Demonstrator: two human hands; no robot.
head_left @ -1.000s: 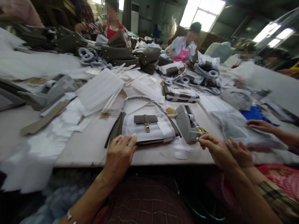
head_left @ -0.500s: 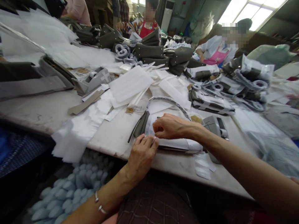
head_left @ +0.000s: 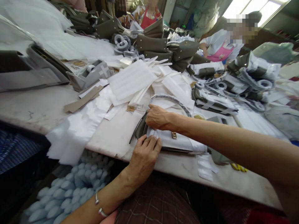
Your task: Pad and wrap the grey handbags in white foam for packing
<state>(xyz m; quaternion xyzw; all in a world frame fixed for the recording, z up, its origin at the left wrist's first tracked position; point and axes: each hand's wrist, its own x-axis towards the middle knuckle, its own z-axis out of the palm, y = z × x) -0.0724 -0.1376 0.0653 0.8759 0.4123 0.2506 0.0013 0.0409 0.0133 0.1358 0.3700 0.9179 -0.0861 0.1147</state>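
Observation:
A dark olive handbag (head_left: 140,127) lies on the table in front of me, its front covered by a white sheet (head_left: 167,143). Its arched handle (head_left: 174,99) is wrapped in plastic, and a gold-coloured clasp (head_left: 174,135) shows on the white front. My left hand (head_left: 146,152) rests on the bag's near left corner with its fingers laid over the white sheet. Higher up on the bag's left side is my right hand (head_left: 157,117), fingers curled tightly against the edge. What the right fingers pinch, if anything, is hidden.
Loose white foam sheets (head_left: 130,81) lie beyond the bag. Grey-brown card strips (head_left: 83,99) are at left. Wrapped bags (head_left: 215,104) and stacked olive bags (head_left: 151,45) stand farther back. White strips (head_left: 205,168) hang at the table's edge (head_left: 245,183). Two people in aprons sit across.
My right hand has moved left and away from me, to the bag's upper left edge, uncovering the gold-coloured clasp. My left hand stays at the near corner, its fingers now flatter. The view has shifted slightly.

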